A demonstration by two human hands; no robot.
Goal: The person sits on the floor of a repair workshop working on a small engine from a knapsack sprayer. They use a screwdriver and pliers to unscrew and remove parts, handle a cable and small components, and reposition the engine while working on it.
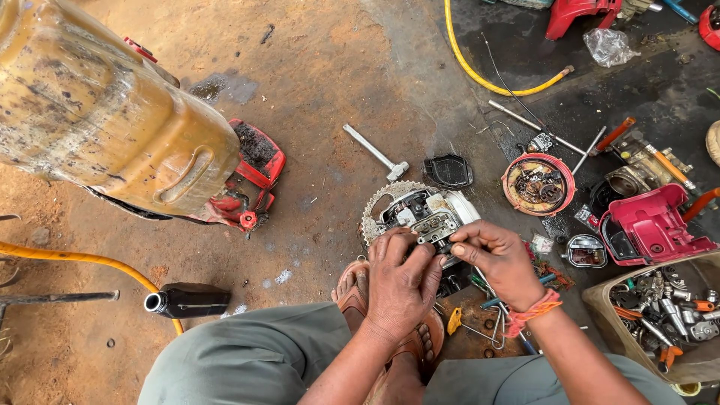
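Observation:
A small engine block (426, 212) of grey metal with a toothed ring rests on the dirt floor in front of my feet. My left hand (399, 281) lies on its near side, fingers curled against a small metal part at the block's front. My right hand (495, 255) pinches the same part from the right with thumb and forefinger. An orange thread band circles my right wrist. What lies under the fingers is hidden.
A large dirty tan jerrycan (105, 112) stands at left over a red casing (251, 180). A black bottle (187, 300), a T-handle wrench (376, 154), a black cover (448, 171), a red round housing (538, 184), a red plastic cover (651, 225), a parts box (664, 311) and yellow hoses (480, 71) lie around.

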